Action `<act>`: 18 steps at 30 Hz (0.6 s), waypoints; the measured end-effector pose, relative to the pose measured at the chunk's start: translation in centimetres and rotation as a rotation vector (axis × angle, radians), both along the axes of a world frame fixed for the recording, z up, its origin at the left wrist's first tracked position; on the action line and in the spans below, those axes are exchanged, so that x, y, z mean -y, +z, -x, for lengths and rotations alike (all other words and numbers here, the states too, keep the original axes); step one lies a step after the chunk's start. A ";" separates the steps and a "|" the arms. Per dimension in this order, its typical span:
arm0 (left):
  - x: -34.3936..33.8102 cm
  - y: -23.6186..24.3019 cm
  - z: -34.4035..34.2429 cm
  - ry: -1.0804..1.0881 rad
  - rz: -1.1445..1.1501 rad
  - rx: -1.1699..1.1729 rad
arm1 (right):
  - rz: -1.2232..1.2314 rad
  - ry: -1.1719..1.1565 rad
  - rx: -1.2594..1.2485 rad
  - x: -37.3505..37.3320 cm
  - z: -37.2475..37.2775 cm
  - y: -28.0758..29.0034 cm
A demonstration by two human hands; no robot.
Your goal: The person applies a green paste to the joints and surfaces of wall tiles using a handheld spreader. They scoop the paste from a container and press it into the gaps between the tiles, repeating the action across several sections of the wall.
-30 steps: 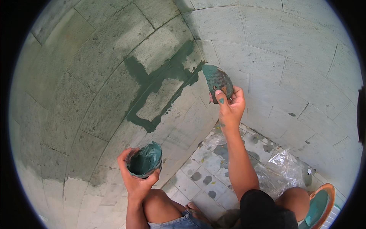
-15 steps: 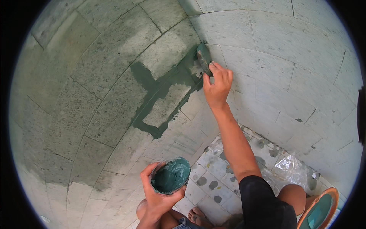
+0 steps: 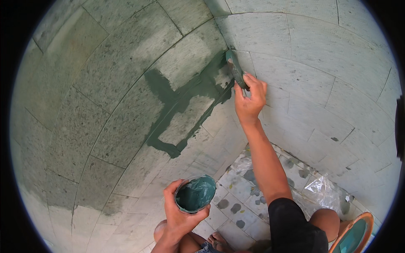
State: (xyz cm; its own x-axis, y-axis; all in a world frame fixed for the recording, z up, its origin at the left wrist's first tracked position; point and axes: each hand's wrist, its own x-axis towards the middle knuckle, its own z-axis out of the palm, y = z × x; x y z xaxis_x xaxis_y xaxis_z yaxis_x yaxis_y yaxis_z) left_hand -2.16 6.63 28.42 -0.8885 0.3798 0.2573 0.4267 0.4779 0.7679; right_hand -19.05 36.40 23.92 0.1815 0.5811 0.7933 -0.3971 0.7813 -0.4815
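Observation:
My right hand (image 3: 252, 100) is closed on a flat, oval-ended scraper (image 3: 235, 68) smeared with dark green paste. Its long edge lies against the left wall close to the corner where two tiled walls meet. Green paste (image 3: 168, 100) covers the tile joints on that wall in a branching band, around a bare pale patch. Low in front of me, my left hand (image 3: 180, 219) wraps round a clear plastic cup (image 3: 176, 197). Inside, thick green paste (image 3: 202, 189) coats the sides. The scraper's grip end is partly hidden by my fingers.
A bucket (image 3: 370, 220) with an orange rim and green contents stands at the lower right by my knee. Crumpled clear plastic (image 3: 324, 190) lies on the tiled floor (image 3: 230, 219), which has dark grey-green spots. The right wall (image 3: 312, 71) is pale tile.
The view has shifted slightly. My right hand and the scraper show a little further right and lower, still by the corner. Both hands keep their hold.

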 end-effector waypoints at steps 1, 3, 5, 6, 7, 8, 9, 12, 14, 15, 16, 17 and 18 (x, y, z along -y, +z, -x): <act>0.1 0.0 0.1 0.007 0.008 -0.003 | -0.056 -0.059 0.007 -0.1 0.3 0.0; 0.2 0.1 0.1 0.000 0.030 -0.019 | -0.137 -0.141 0.037 -0.1 0.8 0.1; 0.2 0.0 0.4 -0.013 0.034 -0.050 | -0.190 -0.189 0.088 -0.3 1.1 0.0; 0.2 -0.2 0.5 -0.023 0.028 -0.075 | -0.204 -0.188 0.108 -0.3 1.1 0.1; 0.2 -0.3 0.7 -0.028 0.022 -0.097 | -0.219 -0.182 0.131 -0.1 1.1 0.2; 0.1 -0.4 0.8 -0.026 0.015 -0.089 | -0.234 -0.179 0.154 -0.1 1.0 0.3; 0.0 -0.5 1.0 -0.027 0.006 -0.081 | -0.240 -0.120 0.163 -0.3 0.6 0.5; 0.3 -0.7 1.2 -0.016 0.014 -0.082 | -0.107 0.147 0.180 -1.0 -1.4 1.5; 0.8 -0.7 1.3 0.006 0.025 -0.084 | 0.178 0.430 0.180 -1.1 -3.4 1.9; 0.9 -0.8 1.3 0.016 0.027 -0.074 | 0.187 0.372 0.228 -1.1 -4.3 2.2; 0.7 -0.9 1.3 0.013 0.025 -0.062 | 0.145 0.297 0.187 -1.3 -4.3 2.3; 0.5 -0.9 1.4 0.006 0.020 -0.058 | 0.104 0.226 0.146 -1.1 -4.1 2.3; 0.3 -0.8 1.4 0.001 0.016 -0.055 | 0.064 0.158 0.104 -0.8 -3.7 2.3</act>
